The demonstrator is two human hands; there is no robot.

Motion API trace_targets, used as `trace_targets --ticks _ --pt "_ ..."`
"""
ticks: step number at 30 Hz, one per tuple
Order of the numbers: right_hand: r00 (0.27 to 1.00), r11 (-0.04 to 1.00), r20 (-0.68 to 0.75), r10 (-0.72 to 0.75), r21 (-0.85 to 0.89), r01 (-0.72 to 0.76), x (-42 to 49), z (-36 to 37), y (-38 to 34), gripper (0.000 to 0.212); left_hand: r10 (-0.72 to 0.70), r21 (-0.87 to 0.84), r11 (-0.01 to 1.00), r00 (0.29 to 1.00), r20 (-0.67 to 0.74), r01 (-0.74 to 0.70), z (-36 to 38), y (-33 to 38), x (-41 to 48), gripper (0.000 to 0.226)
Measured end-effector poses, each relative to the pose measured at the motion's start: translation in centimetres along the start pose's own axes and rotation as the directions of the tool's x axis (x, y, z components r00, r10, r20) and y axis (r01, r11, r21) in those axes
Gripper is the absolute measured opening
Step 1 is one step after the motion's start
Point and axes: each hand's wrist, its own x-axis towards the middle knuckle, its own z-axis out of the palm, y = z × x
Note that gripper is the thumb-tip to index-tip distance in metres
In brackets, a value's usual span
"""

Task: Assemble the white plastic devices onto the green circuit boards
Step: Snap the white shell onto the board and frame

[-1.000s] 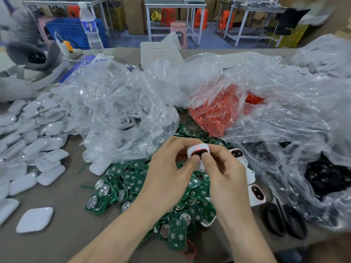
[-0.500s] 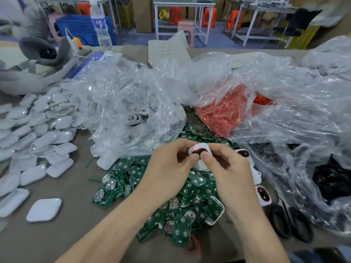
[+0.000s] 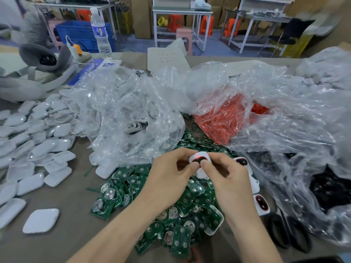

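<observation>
Both hands are meeting above the surface [image 3: 76, 202], sharing one white plastic device [image 3: 199, 165] between them. The left hand [image 3: 170, 174] is pinching it from the 9 o'clock side and the right hand [image 3: 227, 176] from 3 o'clock. Each grip is closing thumb and forefinger on the device's edge, with both thumb tips at its dark window. Its long axis is running roughly 12 to 6 o'clock, window facing up, and a small red light is glowing at the 12 o'clock end. Neither hand is nearer, so any squeeze is likely coming from both sides at once. The loose green circuit boards [image 3: 171, 215] are lying heaped at 6 o'clock, directly under the wrists. Whether a board is already sitting inside the shell is hidden, though the glowing light is suggesting so.
</observation>
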Motion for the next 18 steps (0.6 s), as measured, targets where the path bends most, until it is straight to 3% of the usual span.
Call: trace_targets --ticks 4,13,18 --pt "1.000 1.000 -0.007 -0.006 -0.019 0.005 -0.1 0.0 0.1 0.020 0.029 -0.004 1.000 0.998 -0.053 -0.029 0.3 -0.2 -0.2 0.021" --pt "0.999 1.000 -0.025 0.029 0.006 -0.029 0.1 -0.1 -0.2 0.017 0.043 0.003 0.999 0.999 -0.026 -0.043 0.5 0.1 0.1 0.018" --pt "0.962 0.942 0.171 0.212 0.227 -0.248 0.6 -1.4 -1.2 0.015 0.003 -0.153 0.988 1.000 -0.024 -0.007 -0.1 -0.4 0.6 0.019"
